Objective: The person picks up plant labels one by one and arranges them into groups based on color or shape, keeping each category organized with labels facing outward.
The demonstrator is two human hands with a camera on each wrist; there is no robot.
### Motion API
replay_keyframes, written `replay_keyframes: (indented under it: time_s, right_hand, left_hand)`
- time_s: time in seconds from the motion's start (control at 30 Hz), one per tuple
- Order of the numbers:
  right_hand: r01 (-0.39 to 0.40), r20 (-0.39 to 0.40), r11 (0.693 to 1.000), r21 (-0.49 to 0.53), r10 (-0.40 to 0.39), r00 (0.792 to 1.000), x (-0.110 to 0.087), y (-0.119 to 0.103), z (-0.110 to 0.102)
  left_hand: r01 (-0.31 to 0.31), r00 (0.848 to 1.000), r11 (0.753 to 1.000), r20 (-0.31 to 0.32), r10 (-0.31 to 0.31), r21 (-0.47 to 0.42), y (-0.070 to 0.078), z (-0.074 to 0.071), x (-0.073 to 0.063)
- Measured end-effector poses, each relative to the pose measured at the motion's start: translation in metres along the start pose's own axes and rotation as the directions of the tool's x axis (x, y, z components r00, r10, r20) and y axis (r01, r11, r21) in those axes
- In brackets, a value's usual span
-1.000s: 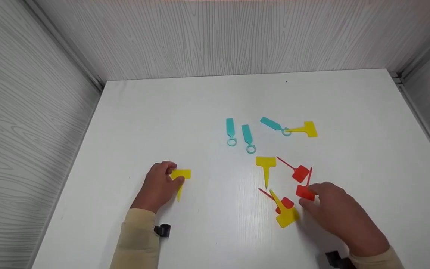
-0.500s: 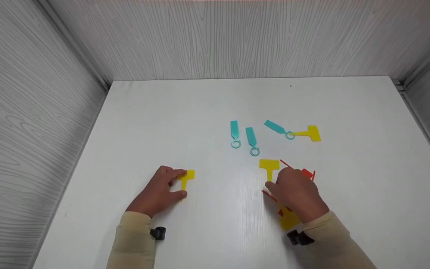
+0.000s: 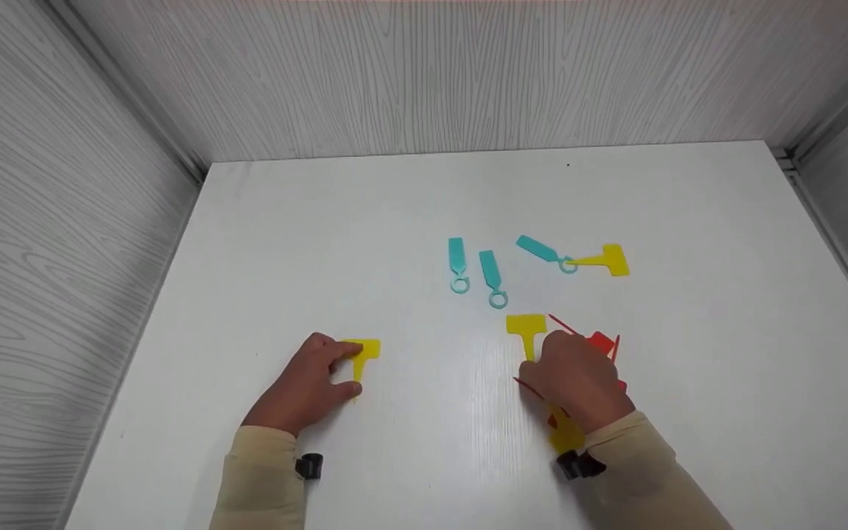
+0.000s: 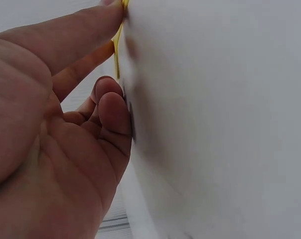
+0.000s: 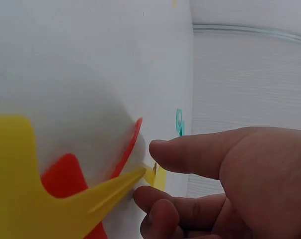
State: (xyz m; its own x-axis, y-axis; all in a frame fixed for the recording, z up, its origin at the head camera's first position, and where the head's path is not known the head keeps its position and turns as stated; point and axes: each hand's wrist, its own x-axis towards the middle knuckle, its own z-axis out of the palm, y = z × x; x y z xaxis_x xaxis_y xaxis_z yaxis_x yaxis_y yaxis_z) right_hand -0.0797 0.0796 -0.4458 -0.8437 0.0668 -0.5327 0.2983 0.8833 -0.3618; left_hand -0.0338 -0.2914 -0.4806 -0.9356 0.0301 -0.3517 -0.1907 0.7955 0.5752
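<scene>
In the head view, my left hand (image 3: pixel 300 390) touches a yellow T-shaped plant label (image 3: pixel 369 348) lying on the table. Its index finger rests on the label's head and its thumb lies at the stem. My right hand (image 3: pixel 575 379) is at the stem of another yellow T-shaped plant label (image 3: pixel 525 324). In the right wrist view its thumb and index fingertips stand apart, with yellow showing between them. Below the right hand, a third yellow label (image 3: pixel 566 436) overlaps a red tag (image 5: pixel 66 177), partly hidden. More red tags (image 3: pixel 601 341) show beyond the right hand, mostly covered.
Two teal ring-ended tags (image 3: pixel 457 258) lie side by side farther back. To their right, a third teal tag (image 3: pixel 538 248) meets the stem tip of a yellow label (image 3: pixel 615 260). Grey wood-grain panels (image 3: pixel 424 81) border the white table (image 3: pixel 306 221) at the back and sides.
My right hand has left the red tag at the right and moved left to the yellow label's stem. The left index finger has come onto its label's head, the thumb lower to the stem.
</scene>
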Motion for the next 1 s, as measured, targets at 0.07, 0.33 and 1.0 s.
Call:
replay_keyframes:
  time_s: [0.07,0.33,1.0]
  right_hand:
    - [-0.010,0.009,1.000,0.024,0.010,1.000,-0.001,-0.001,0.001]
    - [-0.046,0.017,0.997,0.067,0.045,0.999,-0.008,-0.004,0.001]
    - [0.194,-0.041,0.977,-0.090,-0.199,0.979,-0.034,-0.060,0.045]
  left_hand:
    - [0.010,1.000,1.000,-0.002,-0.010,0.012,0.002,0.000,-0.001]
    - [0.014,1.000,1.000,0.002,-0.014,0.011,0.004,0.002,0.000]
    - [0.023,1.000,1.000,-0.011,-0.023,-0.005,-0.001,0.001,-0.001]
